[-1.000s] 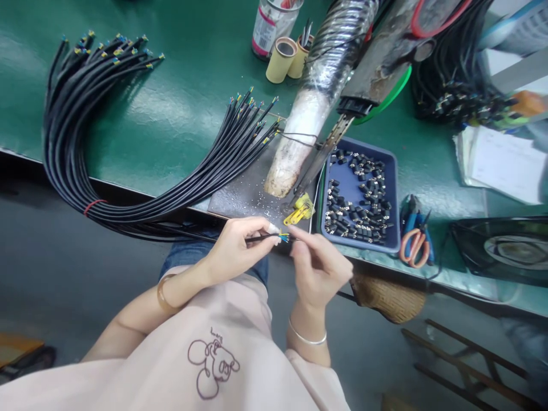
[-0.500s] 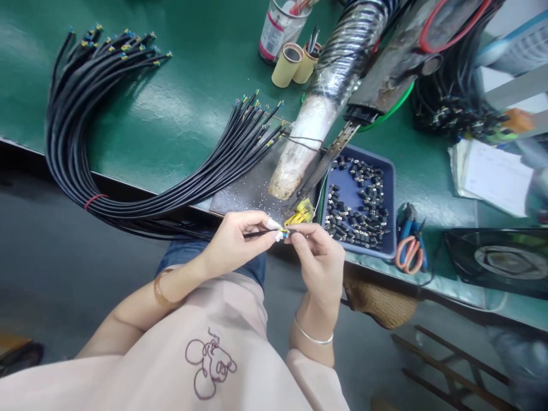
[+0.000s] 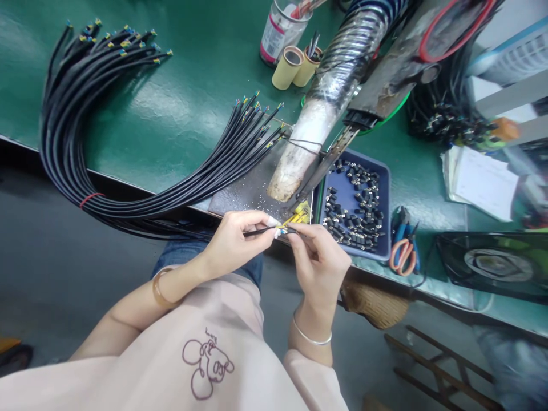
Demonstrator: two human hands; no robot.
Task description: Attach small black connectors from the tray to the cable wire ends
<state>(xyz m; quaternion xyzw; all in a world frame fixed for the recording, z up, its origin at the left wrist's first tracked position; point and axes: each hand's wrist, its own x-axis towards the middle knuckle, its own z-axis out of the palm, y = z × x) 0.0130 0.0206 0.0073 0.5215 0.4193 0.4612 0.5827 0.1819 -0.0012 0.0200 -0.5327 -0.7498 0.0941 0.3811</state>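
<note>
My left hand [image 3: 237,237] pinches a black cable [image 3: 259,231] near its end, with white wrapping on the fingertips. Thin coloured wires [image 3: 282,229] fan out from that end, between my two hands. My right hand [image 3: 323,254] is closed, thumb against fingers, on a small dark connector that is mostly hidden and meets the wire tips. Behind the hands, a bundle of black cables [image 3: 171,200], tied with a red band, curves over the bench edge. A blue tray [image 3: 387,200] of small black connectors [image 3: 363,220] stands just beyond my right hand.
Above the work spot hang a white-tipped duct [image 3: 295,154] and a metal arm holding a soldering iron [image 3: 323,168]. Yellow pieces [image 3: 303,212] lie beneath. Pliers [image 3: 405,248], papers [image 3: 482,180] and a fan [image 3: 496,265] are on the right; paper tubes [image 3: 287,68] stand at the back.
My hands stay together at the wire end, the right one turned slightly and shifted a little right. The view has moved slightly. The cable is still held.
</note>
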